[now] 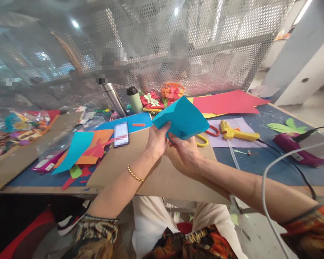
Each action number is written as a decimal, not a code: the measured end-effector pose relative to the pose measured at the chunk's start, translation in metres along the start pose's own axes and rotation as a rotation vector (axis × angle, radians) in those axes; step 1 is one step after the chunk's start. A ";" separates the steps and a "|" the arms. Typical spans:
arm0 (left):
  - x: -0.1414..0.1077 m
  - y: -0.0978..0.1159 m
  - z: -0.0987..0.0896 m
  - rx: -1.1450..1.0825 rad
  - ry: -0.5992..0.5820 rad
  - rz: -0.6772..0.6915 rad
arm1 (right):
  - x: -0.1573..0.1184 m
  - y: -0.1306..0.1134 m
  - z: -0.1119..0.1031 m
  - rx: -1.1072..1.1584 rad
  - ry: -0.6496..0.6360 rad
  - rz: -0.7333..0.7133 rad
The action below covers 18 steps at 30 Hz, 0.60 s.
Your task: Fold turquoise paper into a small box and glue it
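The blue paper (182,116) was held up over the cardboard (151,180), its near edge pinched by the left hand (157,141) and the right hand (187,149), thumbs on top. It looked light, thin and easily creased, best held lightly by its edges. Beside it lay a yellow loop (203,141) and a red loop (217,132), then the glue gun (239,135); leftward, a phone (121,133)

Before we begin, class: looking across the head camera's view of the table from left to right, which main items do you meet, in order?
Cyan strip → phone → small orange strip → held cyan sheet → glue gun → right-hand purple box
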<state>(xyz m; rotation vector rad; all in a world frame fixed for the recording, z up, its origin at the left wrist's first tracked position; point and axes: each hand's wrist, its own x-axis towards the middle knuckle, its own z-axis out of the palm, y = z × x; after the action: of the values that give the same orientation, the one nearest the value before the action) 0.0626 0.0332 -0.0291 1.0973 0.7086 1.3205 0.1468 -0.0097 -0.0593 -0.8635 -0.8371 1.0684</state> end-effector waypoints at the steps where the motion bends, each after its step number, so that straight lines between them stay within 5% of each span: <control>1: 0.002 0.001 -0.001 0.004 0.002 -0.001 | -0.001 0.000 0.000 -0.021 -0.015 0.021; 8: 0.022 0.009 -0.022 0.012 0.041 0.027 | -0.004 0.001 -0.004 0.032 -0.263 0.200; 18: 0.023 0.000 -0.016 -0.010 0.193 0.068 | -0.002 0.002 -0.004 -0.028 -0.313 0.209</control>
<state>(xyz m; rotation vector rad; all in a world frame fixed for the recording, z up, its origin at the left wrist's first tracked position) 0.0517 0.0587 -0.0315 1.0017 0.8114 1.5008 0.1491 -0.0120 -0.0628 -0.8321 -1.0393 1.4023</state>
